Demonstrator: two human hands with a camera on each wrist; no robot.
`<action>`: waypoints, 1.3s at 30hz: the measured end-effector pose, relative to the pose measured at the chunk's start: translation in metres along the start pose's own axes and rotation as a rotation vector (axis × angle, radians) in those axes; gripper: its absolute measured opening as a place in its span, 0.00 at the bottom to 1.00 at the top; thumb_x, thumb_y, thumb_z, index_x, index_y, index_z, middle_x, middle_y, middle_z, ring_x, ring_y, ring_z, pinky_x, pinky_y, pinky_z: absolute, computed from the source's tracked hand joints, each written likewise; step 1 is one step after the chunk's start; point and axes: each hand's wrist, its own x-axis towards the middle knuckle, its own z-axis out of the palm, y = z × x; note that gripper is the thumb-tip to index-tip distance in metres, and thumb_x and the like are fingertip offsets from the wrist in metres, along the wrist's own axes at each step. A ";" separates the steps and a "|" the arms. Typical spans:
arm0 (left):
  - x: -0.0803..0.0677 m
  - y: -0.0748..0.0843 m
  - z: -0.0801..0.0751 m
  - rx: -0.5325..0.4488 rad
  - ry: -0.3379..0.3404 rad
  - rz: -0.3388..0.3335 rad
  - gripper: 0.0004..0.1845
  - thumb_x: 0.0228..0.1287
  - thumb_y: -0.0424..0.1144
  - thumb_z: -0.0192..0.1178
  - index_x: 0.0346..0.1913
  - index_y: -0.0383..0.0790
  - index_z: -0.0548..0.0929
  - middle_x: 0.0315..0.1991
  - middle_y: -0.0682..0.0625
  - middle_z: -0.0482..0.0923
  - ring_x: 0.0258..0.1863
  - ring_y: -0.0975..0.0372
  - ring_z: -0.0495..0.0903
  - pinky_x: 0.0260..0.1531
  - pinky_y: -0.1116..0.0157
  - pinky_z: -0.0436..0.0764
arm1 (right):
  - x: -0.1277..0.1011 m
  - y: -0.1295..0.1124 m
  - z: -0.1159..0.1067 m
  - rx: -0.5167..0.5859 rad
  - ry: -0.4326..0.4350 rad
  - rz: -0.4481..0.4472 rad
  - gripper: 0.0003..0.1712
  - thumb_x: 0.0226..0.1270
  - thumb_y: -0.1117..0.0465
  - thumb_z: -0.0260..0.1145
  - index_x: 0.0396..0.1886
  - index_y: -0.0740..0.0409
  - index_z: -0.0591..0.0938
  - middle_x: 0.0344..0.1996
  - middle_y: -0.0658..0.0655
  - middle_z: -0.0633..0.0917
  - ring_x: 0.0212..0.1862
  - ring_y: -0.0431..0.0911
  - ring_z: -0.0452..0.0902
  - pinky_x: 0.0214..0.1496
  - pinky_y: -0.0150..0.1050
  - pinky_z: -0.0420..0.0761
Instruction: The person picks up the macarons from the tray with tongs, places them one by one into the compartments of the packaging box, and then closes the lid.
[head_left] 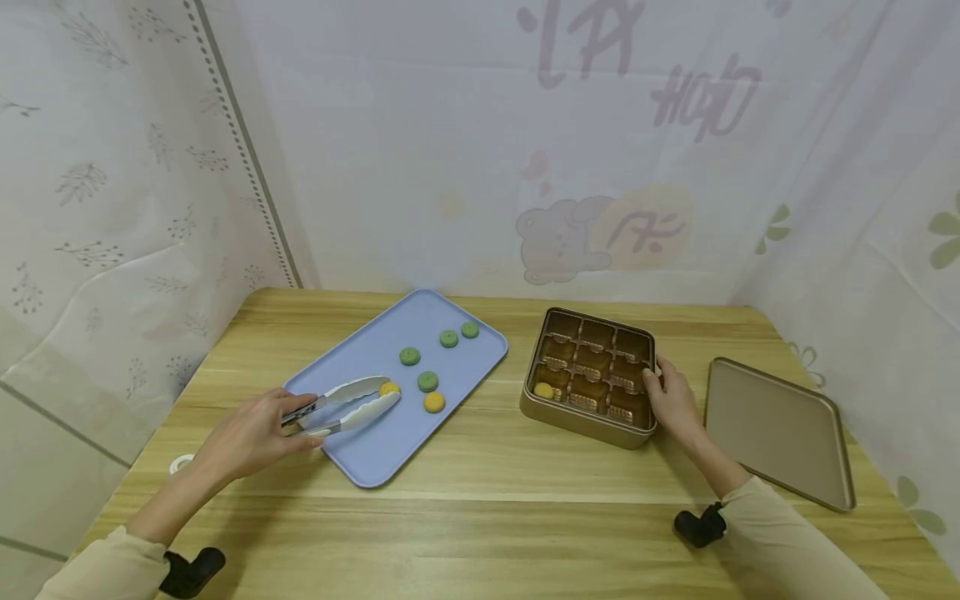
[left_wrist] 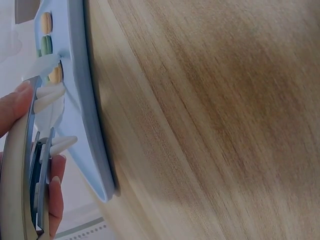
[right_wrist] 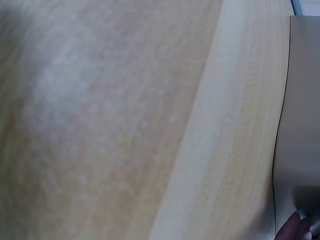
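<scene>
My left hand (head_left: pixel 251 435) holds a pair of tongs (head_left: pixel 358 388) with white scalloped tips over the blue tray (head_left: pixel 367 462). Between those tips sits a yellow macaron (head_left: pixel 389 388); whether both tips touch it I cannot tell. Another yellow macaron (head_left: pixel 434 402) and several green macarons (head_left: pixel 427 382) lie farther along the tray. In the left wrist view, thumb and fingers are on the tongs' handles (left_wrist: pixel 19 165). My right hand (head_left: pixel 675 402) grips the right side of a gold square tin (head_left: pixel 581 422), thumb at its rim. One yellow macaron (head_left: pixel 543 391) lies in its near-left compartment.
A flat gold lid (head_left: pixel 780 433) lies on the wooden table (head_left: pixel 465 533) to the right of the tin. A small white ring-shaped thing (head_left: pixel 180 463) shows beside the left forearm. Patterned white cloth (head_left: pixel 405 158) hangs behind the table and at both sides.
</scene>
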 end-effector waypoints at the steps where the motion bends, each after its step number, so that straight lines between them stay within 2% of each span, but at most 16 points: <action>1: 0.000 0.000 0.000 -0.001 0.001 0.000 0.34 0.49 0.48 0.74 0.57 0.30 0.81 0.47 0.31 0.81 0.33 0.57 0.76 0.26 0.64 0.72 | 0.000 0.000 0.000 0.000 0.001 0.000 0.33 0.81 0.57 0.41 0.72 0.79 0.53 0.48 0.79 0.77 0.47 0.66 0.78 0.51 0.58 0.76; 6: 0.002 0.001 -0.002 -0.018 0.016 -0.009 0.34 0.50 0.48 0.74 0.58 0.30 0.80 0.48 0.29 0.80 0.34 0.55 0.79 0.27 0.62 0.74 | 0.000 -0.001 0.000 -0.004 0.009 -0.005 0.32 0.81 0.57 0.42 0.72 0.78 0.54 0.45 0.77 0.78 0.43 0.62 0.78 0.45 0.53 0.77; 9: 0.005 0.004 -0.004 -0.043 0.027 -0.013 0.34 0.51 0.47 0.73 0.58 0.30 0.80 0.49 0.28 0.80 0.33 0.56 0.77 0.26 0.64 0.72 | 0.000 -0.002 0.000 -0.003 0.009 -0.005 0.32 0.81 0.57 0.42 0.72 0.78 0.54 0.45 0.77 0.78 0.43 0.62 0.78 0.45 0.53 0.77; 14: 0.017 0.019 -0.009 -0.063 0.048 0.028 0.34 0.52 0.47 0.74 0.59 0.31 0.80 0.49 0.32 0.81 0.32 0.58 0.75 0.27 0.66 0.70 | -0.001 0.000 -0.001 -0.010 0.004 0.002 0.33 0.81 0.56 0.41 0.73 0.77 0.54 0.49 0.78 0.76 0.47 0.64 0.77 0.48 0.56 0.76; 19: 0.036 0.043 -0.010 -0.079 0.053 0.105 0.33 0.51 0.48 0.74 0.59 0.34 0.80 0.47 0.36 0.83 0.35 0.57 0.78 0.30 0.65 0.72 | 0.000 0.001 -0.001 -0.012 0.019 -0.006 0.32 0.81 0.57 0.42 0.72 0.76 0.56 0.45 0.76 0.78 0.43 0.62 0.78 0.44 0.52 0.77; 26: 0.068 0.084 0.000 -0.129 0.040 0.229 0.32 0.53 0.46 0.73 0.59 0.34 0.80 0.42 0.43 0.83 0.30 0.64 0.72 0.27 0.70 0.68 | 0.003 0.001 0.000 -0.003 0.033 -0.026 0.31 0.80 0.58 0.44 0.72 0.76 0.58 0.40 0.73 0.80 0.35 0.55 0.77 0.35 0.41 0.74; 31: 0.088 0.117 0.011 -0.148 -0.006 0.284 0.31 0.54 0.47 0.72 0.60 0.37 0.80 0.42 0.44 0.82 0.28 0.64 0.72 0.26 0.69 0.69 | 0.003 0.002 0.001 -0.006 0.039 -0.027 0.31 0.81 0.57 0.43 0.72 0.76 0.58 0.45 0.76 0.80 0.42 0.61 0.79 0.42 0.49 0.78; 34: 0.098 0.135 0.019 -0.127 -0.019 0.329 0.32 0.53 0.48 0.73 0.60 0.37 0.80 0.41 0.45 0.82 0.27 0.63 0.73 0.25 0.69 0.69 | 0.003 0.002 0.002 -0.002 0.042 -0.027 0.31 0.81 0.58 0.43 0.72 0.76 0.57 0.46 0.76 0.79 0.44 0.63 0.78 0.45 0.54 0.77; 39: 0.112 0.158 0.032 -0.081 -0.045 0.381 0.32 0.52 0.49 0.74 0.60 0.38 0.81 0.45 0.45 0.84 0.31 0.62 0.77 0.25 0.70 0.70 | 0.004 0.003 0.002 0.004 0.071 -0.042 0.29 0.80 0.60 0.46 0.70 0.76 0.60 0.41 0.75 0.81 0.41 0.61 0.79 0.44 0.53 0.77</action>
